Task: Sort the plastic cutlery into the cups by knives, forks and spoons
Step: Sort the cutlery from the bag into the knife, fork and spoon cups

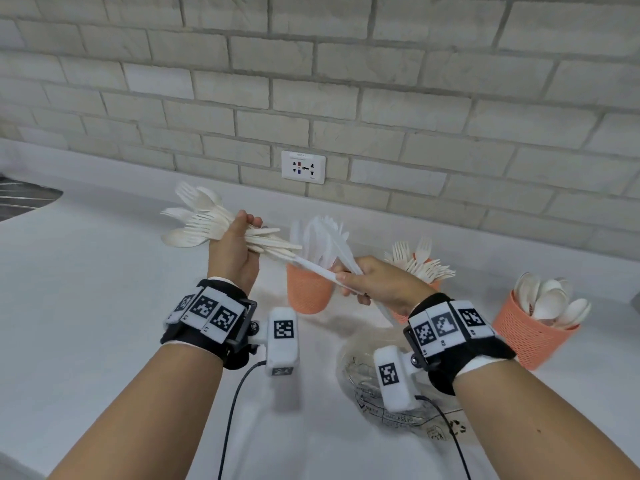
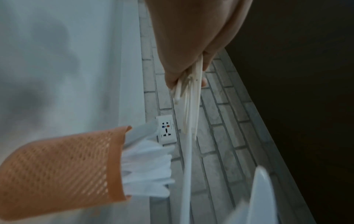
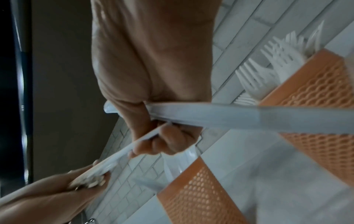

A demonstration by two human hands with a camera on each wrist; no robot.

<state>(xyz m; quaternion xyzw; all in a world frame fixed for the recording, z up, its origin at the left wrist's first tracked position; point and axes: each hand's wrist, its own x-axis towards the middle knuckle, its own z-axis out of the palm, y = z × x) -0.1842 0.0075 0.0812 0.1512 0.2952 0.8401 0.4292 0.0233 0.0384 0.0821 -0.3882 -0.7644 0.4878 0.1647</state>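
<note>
My left hand point(image 1: 235, 251) grips a bundle of mixed white cutlery point(image 1: 201, 220), fork and spoon heads fanning up to the left, handles pointing right. My right hand point(image 1: 367, 282) pinches a white knife point(image 1: 315, 266) that still reaches into the bundle's handle end, just above the orange knife cup point(image 1: 306, 289). The right wrist view shows a second knife point(image 3: 229, 116) lying across that palm. The fork cup point(image 1: 429, 268) stands behind my right hand, and the spoon cup point(image 1: 530, 327) is at the far right. The bundle's handles point(image 2: 187, 98) show in the left wrist view over the knife cup point(image 2: 57, 166).
A crumpled clear plastic bag point(image 1: 381, 410) lies on the white counter point(image 1: 104, 306) under my right wrist. A wall outlet point(image 1: 303, 167) sits in the brick wall behind. A sink edge point(image 1: 20, 199) shows at the far left.
</note>
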